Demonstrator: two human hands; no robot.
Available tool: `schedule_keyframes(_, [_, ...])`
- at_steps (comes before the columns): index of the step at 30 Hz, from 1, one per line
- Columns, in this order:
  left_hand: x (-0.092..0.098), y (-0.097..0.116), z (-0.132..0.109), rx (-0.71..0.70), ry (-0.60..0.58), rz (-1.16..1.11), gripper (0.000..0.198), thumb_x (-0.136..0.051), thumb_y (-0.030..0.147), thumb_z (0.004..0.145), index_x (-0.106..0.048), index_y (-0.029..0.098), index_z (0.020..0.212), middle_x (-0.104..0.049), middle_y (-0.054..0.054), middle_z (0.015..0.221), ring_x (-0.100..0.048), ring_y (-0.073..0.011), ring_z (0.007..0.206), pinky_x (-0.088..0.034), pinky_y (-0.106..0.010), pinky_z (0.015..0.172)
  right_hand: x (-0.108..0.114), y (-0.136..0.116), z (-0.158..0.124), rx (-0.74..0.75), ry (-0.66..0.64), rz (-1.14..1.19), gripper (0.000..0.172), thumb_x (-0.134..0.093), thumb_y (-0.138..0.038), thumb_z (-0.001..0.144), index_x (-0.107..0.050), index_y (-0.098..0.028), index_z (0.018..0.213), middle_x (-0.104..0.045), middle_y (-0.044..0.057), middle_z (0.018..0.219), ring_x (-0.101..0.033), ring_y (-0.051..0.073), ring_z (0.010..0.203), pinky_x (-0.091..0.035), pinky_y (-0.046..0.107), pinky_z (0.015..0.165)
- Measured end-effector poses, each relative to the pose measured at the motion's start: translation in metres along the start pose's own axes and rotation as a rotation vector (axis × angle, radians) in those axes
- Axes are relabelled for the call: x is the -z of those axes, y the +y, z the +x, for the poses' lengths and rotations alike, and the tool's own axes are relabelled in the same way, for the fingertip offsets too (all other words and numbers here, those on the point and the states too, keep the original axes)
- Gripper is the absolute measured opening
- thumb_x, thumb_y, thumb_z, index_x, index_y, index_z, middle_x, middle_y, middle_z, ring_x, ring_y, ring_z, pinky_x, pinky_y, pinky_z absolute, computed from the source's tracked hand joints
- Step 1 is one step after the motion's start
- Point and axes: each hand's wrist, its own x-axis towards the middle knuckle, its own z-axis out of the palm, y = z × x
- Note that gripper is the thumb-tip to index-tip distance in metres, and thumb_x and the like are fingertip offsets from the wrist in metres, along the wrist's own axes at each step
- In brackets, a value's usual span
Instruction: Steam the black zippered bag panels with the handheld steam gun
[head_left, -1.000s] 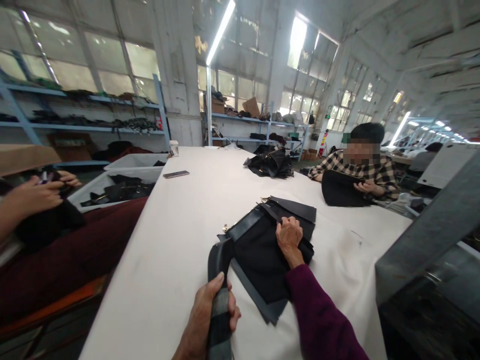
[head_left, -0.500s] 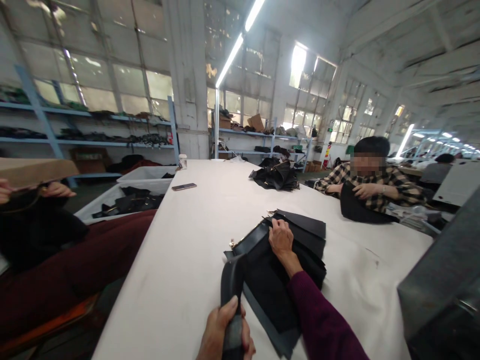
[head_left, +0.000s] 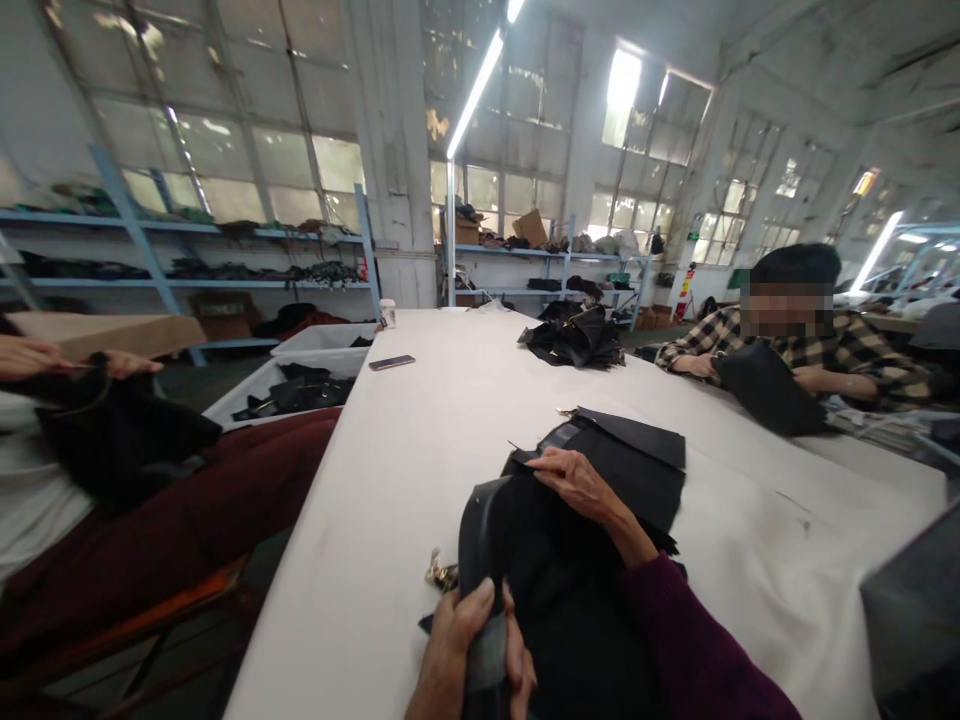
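Observation:
My left hand [head_left: 457, 640] wraps round the curved dark band along the near left side of a black bag piece [head_left: 577, 600]. At that piece's far corner, the fingers of my right hand [head_left: 581, 485] pinch the edge. Its broad cloth side hangs between my hands, over a pile of similar black bag pieces [head_left: 645, 440] on the white table [head_left: 337, 540]. A gold-coloured metal fitting [head_left: 439, 570] shows just left of my left hand. The lower end of the piece is cut off by the frame.
Another heap of black bag pieces [head_left: 574, 335] lies farther back, and a phone [head_left: 391, 362] near the left edge. A co-worker in a checked shirt [head_left: 697, 335] handles a black piece at right. At left, a seated person [head_left: 135, 530] holds black cloth beside white bins [head_left: 322, 340].
The view has swung a little left. My hands have drawn the black bag piece up and over the pile, its cloth side spreading. My right fingers have shifted to its far corner.

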Motion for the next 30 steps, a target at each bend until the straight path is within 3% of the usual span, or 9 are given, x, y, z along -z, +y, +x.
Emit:
schedule_keyframes(7, [-0.001, 0.002, 0.001, -0.024, 0.009, 0.005, 0.022, -0.063, 0.043, 0.068, -0.052, 0.026, 0.060, -0.054, 0.002, 0.034, -0.057, -0.0221, 0.035, -0.043, -0.031, 0.037, -0.004, -0.006, -0.006, 0.072, -0.117, 0.278, 0.025, -0.051, -0.026, 0.087, -0.070, -0.020, 0.101, -0.051, 0.000, 0.074, -0.045, 0.011, 0.065, -0.035, 0.022, 0.060])
schedule_keyframes(13, [-0.001, 0.006, -0.001, -0.027, -0.026, -0.010, 0.026, -0.058, 0.046, 0.074, -0.053, 0.023, 0.063, -0.055, 0.003, 0.036, -0.049, -0.0157, 0.027, -0.036, -0.027, 0.034, -0.003, -0.006, -0.005, 0.103, -0.205, 0.294, 0.024, -0.053, -0.030, 0.086, -0.070, -0.018, 0.099, -0.051, 0.000, 0.074, -0.045, 0.010, 0.064, -0.035, 0.022, 0.061])
schedule_keyframes(16, [0.002, 0.005, 0.000, -0.030, -0.066, -0.036, 0.024, -0.057, 0.044, 0.076, -0.053, 0.022, 0.068, -0.058, 0.003, 0.039, -0.051, -0.0151, 0.030, -0.033, -0.024, 0.033, -0.010, -0.006, -0.006, 0.085, -0.201, 0.138, 0.024, -0.055, -0.030, 0.085, -0.068, -0.020, 0.103, -0.052, 0.000, 0.075, -0.048, 0.011, 0.066, -0.037, 0.022, 0.062])
schedule_keyframes(20, [0.009, -0.002, 0.004, -0.044, -0.079, -0.049, 0.025, -0.056, 0.045, 0.078, -0.052, 0.021, 0.070, -0.058, 0.003, 0.040, -0.052, -0.0142, 0.031, -0.037, -0.025, 0.036, -0.024, -0.003, -0.008, -0.110, -0.133, -0.354, 0.017, -0.064, -0.027, 0.077, -0.068, -0.022, 0.093, -0.058, 0.000, 0.071, -0.052, 0.012, 0.066, -0.034, 0.022, 0.061])
schedule_keyframes(22, [0.012, -0.006, 0.006, -0.051, -0.076, -0.055, 0.027, -0.054, 0.047, 0.079, -0.052, 0.020, 0.072, -0.058, 0.003, 0.041, -0.052, -0.0140, 0.031, -0.039, -0.025, 0.038, -0.026, 0.000, -0.008, -0.208, -0.070, -0.482, 0.012, -0.058, -0.026, 0.081, -0.068, -0.020, 0.078, -0.060, 0.002, 0.069, -0.054, 0.013, 0.065, -0.033, 0.022, 0.060])
schedule_keyframes(25, [0.017, -0.013, 0.010, -0.056, -0.092, -0.071, 0.031, -0.051, 0.049, 0.081, -0.053, 0.019, 0.074, -0.058, 0.002, 0.041, -0.053, -0.0143, 0.031, -0.039, -0.024, 0.036, -0.018, 0.006, -0.007, -0.313, 0.092, -0.557, 0.029, -0.039, -0.023, 0.091, -0.066, -0.016, 0.081, -0.062, 0.008, 0.078, -0.056, 0.016, 0.070, -0.032, 0.025, 0.061])
schedule_keyframes(30, [0.023, -0.019, 0.015, -0.050, -0.102, -0.090, 0.034, -0.050, 0.049, 0.082, -0.055, 0.017, 0.072, -0.057, 0.001, 0.039, -0.052, -0.0137, 0.028, -0.041, -0.026, 0.039, 0.009, 0.019, -0.013, -0.481, 0.662, -0.668, 0.031, -0.035, -0.021, 0.092, -0.064, -0.013, 0.100, -0.064, 0.010, 0.083, -0.057, 0.017, 0.072, -0.032, 0.026, 0.062])
